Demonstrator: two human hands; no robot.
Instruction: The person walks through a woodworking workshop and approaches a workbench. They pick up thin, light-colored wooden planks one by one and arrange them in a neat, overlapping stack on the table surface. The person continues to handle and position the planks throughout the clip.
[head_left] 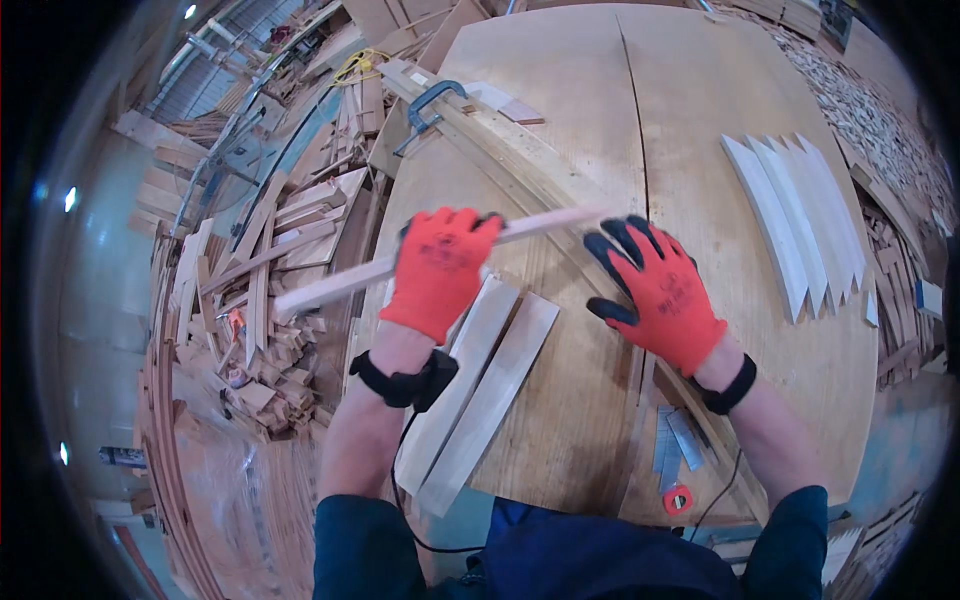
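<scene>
My left hand (pixel 440 265), in a red glove with dark fingertips, is closed around a pale wooden strip (pixel 335 285). The strip slants up to the right above the table. My right hand (pixel 655 290), gloved the same way, is open with its fingers apart, close to the strip's right end and over a long wooden rail (pixel 500 165). Whether it touches the rail I cannot tell. Two pale boards (pixel 495 400) lie side by side on the table, partly under my left hand and wrist.
A blue C-clamp (pixel 432 108) grips the rail's far end on the wooden table (pixel 570 430). Several boards with slanted ends (pixel 790 225) lie at the right. Near me are metal squares (pixel 683 438) and a red tape measure (pixel 678 500). Wood offcuts (pixel 280 390) pile up left.
</scene>
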